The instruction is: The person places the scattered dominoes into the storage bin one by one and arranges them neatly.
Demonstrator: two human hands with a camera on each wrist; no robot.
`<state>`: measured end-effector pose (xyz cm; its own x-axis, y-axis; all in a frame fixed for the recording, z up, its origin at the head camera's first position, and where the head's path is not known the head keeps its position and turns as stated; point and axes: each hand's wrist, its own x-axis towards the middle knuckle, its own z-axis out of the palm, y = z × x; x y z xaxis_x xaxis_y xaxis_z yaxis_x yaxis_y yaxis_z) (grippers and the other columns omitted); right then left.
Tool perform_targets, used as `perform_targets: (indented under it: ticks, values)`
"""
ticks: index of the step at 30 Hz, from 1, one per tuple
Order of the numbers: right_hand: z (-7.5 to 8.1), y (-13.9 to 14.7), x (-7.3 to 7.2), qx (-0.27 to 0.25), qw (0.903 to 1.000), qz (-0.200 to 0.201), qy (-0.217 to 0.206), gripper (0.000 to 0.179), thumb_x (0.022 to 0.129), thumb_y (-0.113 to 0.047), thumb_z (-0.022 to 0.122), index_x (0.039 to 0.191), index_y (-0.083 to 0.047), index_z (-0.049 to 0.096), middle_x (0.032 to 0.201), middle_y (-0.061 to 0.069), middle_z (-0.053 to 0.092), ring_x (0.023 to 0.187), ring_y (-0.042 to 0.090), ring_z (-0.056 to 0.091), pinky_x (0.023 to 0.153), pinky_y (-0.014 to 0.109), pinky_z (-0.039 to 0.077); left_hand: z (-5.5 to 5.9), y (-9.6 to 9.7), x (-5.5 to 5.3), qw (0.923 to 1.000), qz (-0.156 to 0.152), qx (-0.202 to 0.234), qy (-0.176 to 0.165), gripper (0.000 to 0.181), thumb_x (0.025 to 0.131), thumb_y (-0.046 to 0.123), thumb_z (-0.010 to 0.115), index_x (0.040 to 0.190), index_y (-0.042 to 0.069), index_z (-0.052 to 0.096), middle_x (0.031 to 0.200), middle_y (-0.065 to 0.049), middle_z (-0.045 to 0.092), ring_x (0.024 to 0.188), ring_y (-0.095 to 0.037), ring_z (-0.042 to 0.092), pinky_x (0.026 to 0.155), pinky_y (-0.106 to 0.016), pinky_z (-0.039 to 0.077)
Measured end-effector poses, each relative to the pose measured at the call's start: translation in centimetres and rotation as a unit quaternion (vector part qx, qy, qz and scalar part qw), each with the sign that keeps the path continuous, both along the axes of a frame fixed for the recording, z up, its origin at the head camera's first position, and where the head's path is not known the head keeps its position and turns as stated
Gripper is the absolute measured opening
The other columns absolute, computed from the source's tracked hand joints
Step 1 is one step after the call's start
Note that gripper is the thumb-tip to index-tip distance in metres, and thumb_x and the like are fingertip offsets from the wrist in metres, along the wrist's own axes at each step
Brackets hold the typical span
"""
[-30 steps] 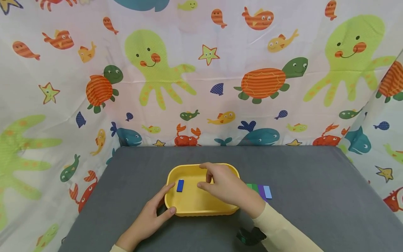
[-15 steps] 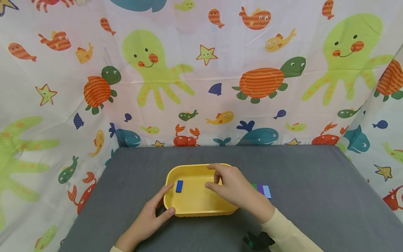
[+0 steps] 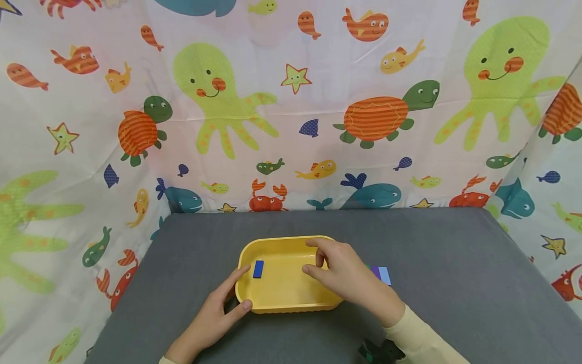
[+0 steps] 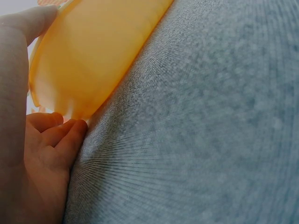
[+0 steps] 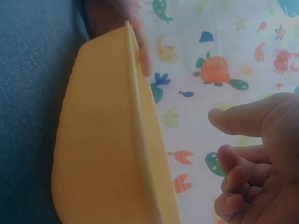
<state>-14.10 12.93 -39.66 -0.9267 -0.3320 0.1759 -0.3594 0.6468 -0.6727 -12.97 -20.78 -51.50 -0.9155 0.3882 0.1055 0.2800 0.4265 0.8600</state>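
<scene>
A shallow yellow plastic tray [image 3: 286,306] with rounded corners sits on the grey cloth. Inside, near its left end, lies a small dark blue rectangular block [image 3: 258,269]. My left hand [image 3: 213,313] holds the tray's left end, fingers and thumb at the rim; the left wrist view shows more fingers low against its wall [image 4: 107,56]. Above the tray's right part hovers my right hand [image 3: 341,270], thumb and index finger apart, the other fingers loosely curled. Nothing shows between its fingers in the right wrist view.
Right of the tray lie a purple block [image 3: 375,272] and a light blue block [image 3: 384,276], with a sliver of green partly hidden by the right hand. A black device [image 3: 381,351] is at the right wrist. A sea-animal curtain [image 3: 291,111] hangs behind the table.
My right hand has drifted rightward over the tray, thumb and index still apart, and covers more of the green blocks. The left hand stays at the tray's end; the view has shifted slightly.
</scene>
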Motion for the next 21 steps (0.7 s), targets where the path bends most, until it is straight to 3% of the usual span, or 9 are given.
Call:
perform_targets:
  ticks: [10, 21]
  values:
    - [0.3, 1.5, 0.4, 0.004, 0.9999, -0.016, -0.001, 0.051, 0.096, -0.025, 0.088, 0.139, -0.005, 0.070, 0.078, -0.007, 0.056, 0.066, 0.012, 0.049, 0.055, 0.026, 0.040, 0.0, 0.1, -0.3, 1.0000, -0.004, 0.008, -0.005, 0.071, 0.108, 0.028, 0.073, 0.171, 0.026, 0.040, 0.175, -0.001, 0.036, 0.157, -0.029, 0.042, 0.113, -0.017, 0.037]
    - [-0.4, 3.7, 0.7, 0.011, 0.9992, -0.031, -0.023, 0.056, 0.095, -0.024, 0.089, 0.143, -0.007, 0.067, 0.084, -0.006, 0.059, 0.070, 0.014, 0.054, 0.058, 0.026, 0.049, -0.3, -0.3, -0.3, 0.9997, -0.015, 0.015, 0.007, 0.070, 0.109, 0.025, 0.072, 0.171, 0.025, 0.039, 0.175, 0.000, 0.037, 0.157, -0.029, 0.042, 0.114, -0.018, 0.037]
